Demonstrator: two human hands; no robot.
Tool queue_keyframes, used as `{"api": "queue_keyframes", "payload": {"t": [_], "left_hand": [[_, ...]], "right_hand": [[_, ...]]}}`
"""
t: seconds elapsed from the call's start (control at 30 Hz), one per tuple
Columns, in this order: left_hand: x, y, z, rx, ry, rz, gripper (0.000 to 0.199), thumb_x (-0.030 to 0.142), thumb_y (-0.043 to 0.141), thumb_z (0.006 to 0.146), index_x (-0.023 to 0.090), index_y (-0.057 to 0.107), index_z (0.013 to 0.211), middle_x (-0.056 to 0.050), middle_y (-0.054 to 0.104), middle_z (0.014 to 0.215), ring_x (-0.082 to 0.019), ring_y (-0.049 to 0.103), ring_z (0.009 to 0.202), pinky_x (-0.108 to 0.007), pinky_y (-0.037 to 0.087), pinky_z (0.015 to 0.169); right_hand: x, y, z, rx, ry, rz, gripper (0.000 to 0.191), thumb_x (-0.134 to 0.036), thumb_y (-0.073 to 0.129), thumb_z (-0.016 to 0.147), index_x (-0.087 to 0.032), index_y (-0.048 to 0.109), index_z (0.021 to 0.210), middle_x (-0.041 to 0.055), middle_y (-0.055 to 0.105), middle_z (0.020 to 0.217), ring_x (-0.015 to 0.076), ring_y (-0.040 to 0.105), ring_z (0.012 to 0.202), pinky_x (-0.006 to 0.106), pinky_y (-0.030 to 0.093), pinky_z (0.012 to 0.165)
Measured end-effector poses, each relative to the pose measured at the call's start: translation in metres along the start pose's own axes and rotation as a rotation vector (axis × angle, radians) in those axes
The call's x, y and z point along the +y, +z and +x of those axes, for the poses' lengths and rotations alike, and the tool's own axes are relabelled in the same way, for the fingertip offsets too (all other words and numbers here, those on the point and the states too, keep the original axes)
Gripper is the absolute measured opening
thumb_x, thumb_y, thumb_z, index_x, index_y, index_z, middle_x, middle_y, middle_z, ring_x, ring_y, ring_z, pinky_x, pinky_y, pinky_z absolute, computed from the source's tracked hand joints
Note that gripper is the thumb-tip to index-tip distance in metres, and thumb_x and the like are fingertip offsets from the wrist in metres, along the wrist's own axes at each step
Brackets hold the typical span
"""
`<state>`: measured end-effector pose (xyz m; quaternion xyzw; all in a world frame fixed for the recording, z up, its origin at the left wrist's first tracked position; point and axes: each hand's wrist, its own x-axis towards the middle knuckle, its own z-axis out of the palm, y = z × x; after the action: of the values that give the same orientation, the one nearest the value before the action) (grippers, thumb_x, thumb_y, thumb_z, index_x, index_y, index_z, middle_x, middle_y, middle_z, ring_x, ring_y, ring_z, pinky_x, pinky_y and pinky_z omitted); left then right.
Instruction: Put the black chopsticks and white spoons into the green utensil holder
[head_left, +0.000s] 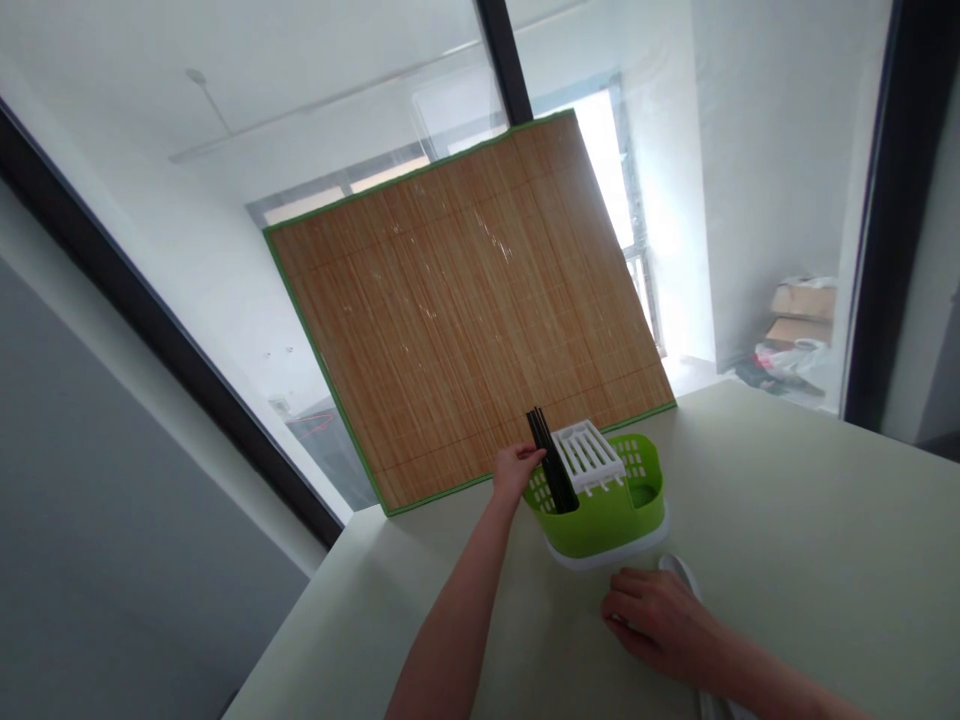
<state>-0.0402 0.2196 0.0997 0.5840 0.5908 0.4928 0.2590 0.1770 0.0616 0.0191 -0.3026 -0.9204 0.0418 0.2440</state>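
A green utensil holder (600, 525) with a white base and a white slotted rack (589, 452) stands on the table. Several black chopsticks (556, 470) lean upright in its left compartment. My left hand (516, 470) is at the holder's left rim, thumb and fingertips closed on the chopsticks' upper part. In front of the holder, my right hand (656, 612) rests low over the table with its fingers curled in; whether anything is inside them is hidden. A pale, shiny spoon (681, 575) lies beside and partly under that hand, its handle end showing below the wrist.
A bamboo mat (472, 310) with green edging leans against the glass behind the holder. The pale table (810, 520) reaches the glass wall, which has dark frames (506, 60). Cardboard boxes (802, 312) and plastic bags lie beyond the glass at right.
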Motion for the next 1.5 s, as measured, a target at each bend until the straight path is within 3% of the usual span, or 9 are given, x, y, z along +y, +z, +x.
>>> {"api": "queue_keyframes", "payload": {"t": [0.23, 0.33, 0.5, 0.63, 0.8, 1.07, 1.3, 1.5], "left_hand": [[-0.003, 0.002, -0.009, 0.019, 0.019, 0.035, 0.020, 0.032, 0.074, 0.066, 0.015, 0.074, 0.077, -0.009, 0.073, 0.076, -0.020, 0.067, 0.071, -0.030, 0.052, 0.067], [0.000, -0.005, -0.022, 0.129, 0.061, 0.023, 0.030, 0.037, 0.073, 0.067, 0.016, 0.072, 0.089, -0.010, 0.072, 0.089, -0.020, 0.067, 0.078, -0.032, 0.052, 0.074], [-0.005, -0.018, -0.072, 0.434, 0.116, -0.019, 0.041, 0.045, 0.054, 0.081, 0.015, 0.063, 0.107, -0.013, 0.065, 0.110, -0.020, 0.062, 0.092, -0.033, 0.049, 0.082], [-0.029, -0.015, -0.124, 0.515, 0.115, -0.090, 0.034, 0.042, 0.053, 0.082, 0.018, 0.063, 0.104, -0.010, 0.064, 0.107, -0.018, 0.060, 0.090, -0.029, 0.049, 0.075], [-0.050, 0.000, -0.166, 0.405, 0.013, -0.131, 0.027, 0.036, 0.054, 0.082, 0.018, 0.063, 0.100, -0.009, 0.065, 0.104, -0.017, 0.059, 0.088, -0.028, 0.049, 0.073], [-0.035, 0.022, -0.186, 0.197, -0.001, -0.116, 0.022, 0.033, 0.048, 0.087, 0.019, 0.062, 0.095, -0.007, 0.065, 0.097, -0.017, 0.060, 0.088, -0.027, 0.047, 0.072], [-0.035, 0.033, -0.194, 0.018, -0.057, -0.106, 0.026, 0.035, 0.049, 0.086, 0.019, 0.064, 0.099, -0.007, 0.067, 0.092, -0.017, 0.060, 0.080, -0.026, 0.046, 0.065], [-0.035, 0.055, -0.200, -0.209, -0.048, -0.072, 0.032, 0.039, 0.059, 0.079, 0.020, 0.067, 0.103, -0.006, 0.070, 0.083, -0.016, 0.060, 0.066, -0.026, 0.046, 0.060]], "right_hand": [[0.001, 0.000, 0.000, 0.001, 0.016, -0.001, 0.015, -0.021, 0.043, 0.090, -0.023, 0.055, 0.083, -0.0004, 0.061, 0.081, 0.0157, 0.055, 0.075, 0.029, 0.028, 0.061], [0.007, -0.005, 0.001, 0.017, 0.048, 0.009, 0.015, -0.021, 0.043, 0.091, -0.023, 0.056, 0.084, 0.0001, 0.061, 0.082, 0.0162, 0.055, 0.075, 0.029, 0.031, 0.063], [0.028, -0.020, 0.000, 0.066, 0.216, -0.010, 0.014, -0.023, 0.046, 0.089, -0.023, 0.059, 0.087, 0.0033, 0.061, 0.087, 0.0209, 0.055, 0.087, 0.030, 0.037, 0.071], [0.045, -0.026, -0.003, 0.040, 0.250, -0.064, 0.019, -0.026, 0.062, 0.075, -0.024, 0.063, 0.094, 0.0063, 0.061, 0.103, 0.0274, 0.051, 0.101, 0.039, 0.036, 0.083], [0.051, -0.029, -0.005, -0.020, 0.252, -0.071, 0.025, -0.030, 0.065, 0.070, -0.026, 0.064, 0.095, 0.0059, 0.063, 0.102, 0.0290, 0.051, 0.102, 0.043, 0.033, 0.085], [0.053, -0.019, -0.007, -0.139, 0.217, 0.001, 0.007, -0.024, 0.059, 0.076, -0.025, 0.065, 0.079, 0.0016, 0.070, 0.083, 0.0250, 0.057, 0.091, 0.042, 0.030, 0.087], [0.054, -0.015, -0.005, -0.067, 0.219, 0.049, 0.015, -0.028, 0.053, 0.086, -0.023, 0.066, 0.080, 0.0026, 0.070, 0.081, 0.0227, 0.060, 0.087, 0.039, 0.032, 0.086], [0.048, -0.012, -0.001, 0.007, 0.242, 0.097, 0.023, -0.033, 0.047, 0.091, -0.023, 0.068, 0.086, 0.0032, 0.070, 0.082, 0.0217, 0.062, 0.083, 0.036, 0.038, 0.081]]}}
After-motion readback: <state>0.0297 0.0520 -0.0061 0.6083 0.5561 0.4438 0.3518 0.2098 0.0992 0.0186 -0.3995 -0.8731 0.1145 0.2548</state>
